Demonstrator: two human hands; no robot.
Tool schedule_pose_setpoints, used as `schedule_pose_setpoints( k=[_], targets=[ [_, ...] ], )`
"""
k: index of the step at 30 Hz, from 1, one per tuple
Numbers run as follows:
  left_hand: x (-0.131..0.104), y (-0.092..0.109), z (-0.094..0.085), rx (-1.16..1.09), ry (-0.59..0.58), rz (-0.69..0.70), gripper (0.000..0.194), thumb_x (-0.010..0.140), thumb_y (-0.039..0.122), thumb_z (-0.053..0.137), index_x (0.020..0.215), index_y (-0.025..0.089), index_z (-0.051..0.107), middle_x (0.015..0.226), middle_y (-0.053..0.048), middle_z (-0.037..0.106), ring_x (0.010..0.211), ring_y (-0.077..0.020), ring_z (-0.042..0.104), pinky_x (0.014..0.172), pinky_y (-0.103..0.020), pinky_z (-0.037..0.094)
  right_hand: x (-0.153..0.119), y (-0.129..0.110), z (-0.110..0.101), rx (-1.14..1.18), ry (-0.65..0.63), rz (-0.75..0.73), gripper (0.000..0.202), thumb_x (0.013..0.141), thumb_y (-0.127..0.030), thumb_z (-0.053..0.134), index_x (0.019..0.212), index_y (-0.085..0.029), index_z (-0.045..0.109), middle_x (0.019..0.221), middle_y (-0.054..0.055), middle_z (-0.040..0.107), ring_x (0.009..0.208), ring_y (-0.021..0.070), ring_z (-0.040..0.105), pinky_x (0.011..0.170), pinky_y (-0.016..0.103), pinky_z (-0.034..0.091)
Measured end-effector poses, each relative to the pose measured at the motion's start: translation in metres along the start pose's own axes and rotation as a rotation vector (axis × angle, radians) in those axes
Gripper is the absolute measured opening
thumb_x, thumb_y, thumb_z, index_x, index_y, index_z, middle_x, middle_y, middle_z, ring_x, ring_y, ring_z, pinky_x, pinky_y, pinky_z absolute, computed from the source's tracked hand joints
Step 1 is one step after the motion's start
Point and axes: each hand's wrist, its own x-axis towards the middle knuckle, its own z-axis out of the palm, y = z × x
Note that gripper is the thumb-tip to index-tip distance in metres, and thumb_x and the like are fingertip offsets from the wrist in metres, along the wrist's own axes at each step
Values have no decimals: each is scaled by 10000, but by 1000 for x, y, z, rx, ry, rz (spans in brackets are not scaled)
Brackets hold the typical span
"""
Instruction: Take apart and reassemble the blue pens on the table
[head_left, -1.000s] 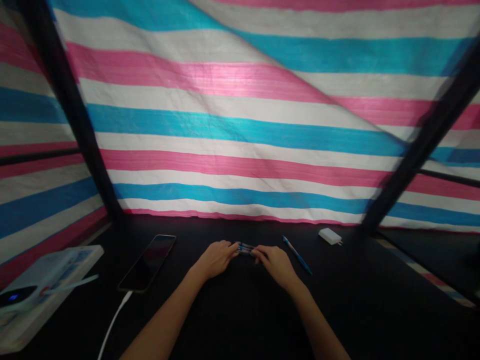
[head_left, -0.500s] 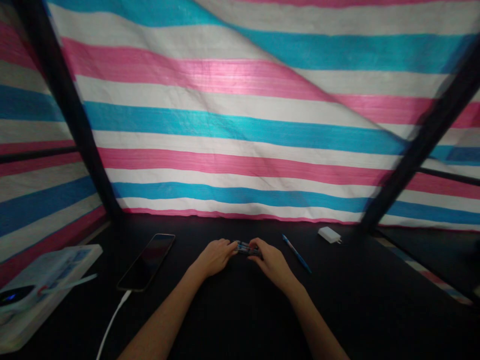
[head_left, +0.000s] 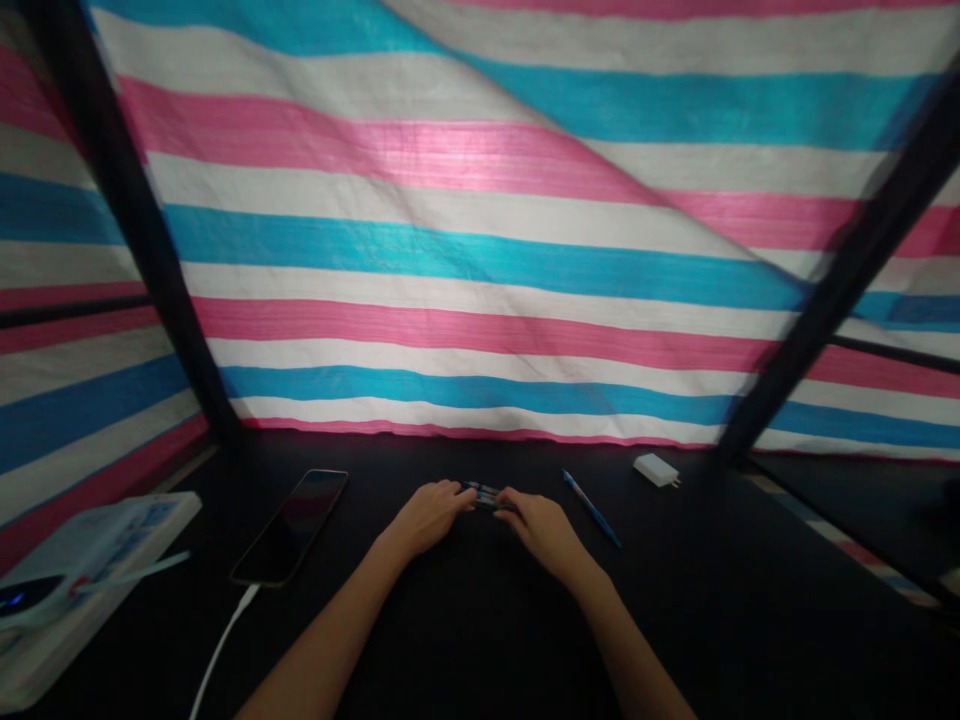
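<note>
A small bundle of dark pens (head_left: pixel 484 493) lies crosswise between my two hands, at the middle of the black table. My left hand (head_left: pixel 430 514) has its fingers closed on the left ends. On the right ends, the thumb and fingers of my right hand (head_left: pixel 541 528) pinch together. How many pens there are is hard to make out, and their ends are hidden by my fingers. A single blue pen (head_left: pixel 592 508) rests apart on the table, to the right of my right hand.
Left of my hands lies a dark-screened phone (head_left: pixel 291 527) with a white cable (head_left: pixel 222 640). A thick book (head_left: pixel 127 580) with a device on top sits at the far left. A white charger plug (head_left: pixel 656 469) stands back right. Striped sheeting (head_left: pixel 480 330) and dark poles border the black table (head_left: pixel 480 640).
The fingers of my right hand have shifted slightly left along the pens, and the pens lie a little differently between my hands. The camera view has moved very slightly.
</note>
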Motion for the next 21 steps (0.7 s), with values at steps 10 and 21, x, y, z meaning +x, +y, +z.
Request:
schedule_pose_setpoints(
  k=[10, 21],
  targets=[
    [1, 0, 2, 20, 21, 12, 157, 908, 249, 368, 1015, 236, 482, 870, -17, 540, 777, -162, 527, 655, -260, 413, -1, -1, 2, -33, -47, 18, 295, 900, -312, 325, 837, -207, 592, 787, 25, 641, 728, 164, 572, 651, 264, 348],
    [2, 4, 4, -70, 118, -11, 311, 867, 360, 451, 1122, 200, 371, 1044, -46, 503, 851, -161, 551, 715, -261, 449, 4, -7, 20, -34, 26, -85, 231, 881, -191, 363, 974, -184, 574, 976, 51, 632, 875, 174, 567, 774, 281, 371]
  ],
)
